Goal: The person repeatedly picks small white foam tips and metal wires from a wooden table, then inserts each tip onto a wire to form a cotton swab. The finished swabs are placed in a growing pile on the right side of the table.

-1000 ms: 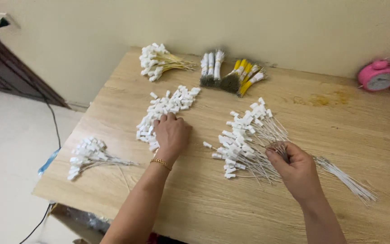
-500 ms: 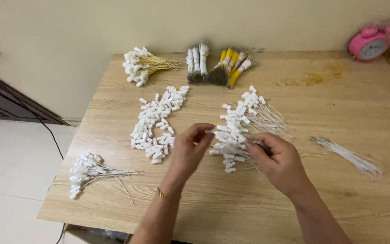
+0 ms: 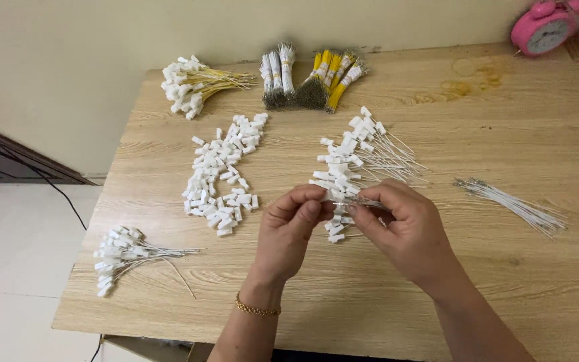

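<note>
Where the wooden table (image 3: 343, 295) meets its left edge, lying loose: a bundle of thin wires with white plastic caps (image 3: 120, 255), then a pile of small white connectors (image 3: 219, 175), hard and smooth. Above the middle, left hand (image 3: 289, 231) and right hand (image 3: 403, 228) both pinching one thin wire with a white cap (image 3: 344, 198), fingertips closed on it. Probably very light, springy, easy to bend; best taken by the rigid cap. Further right, bare white wires (image 3: 510, 204), pink alarm clock (image 3: 544, 27).
</note>
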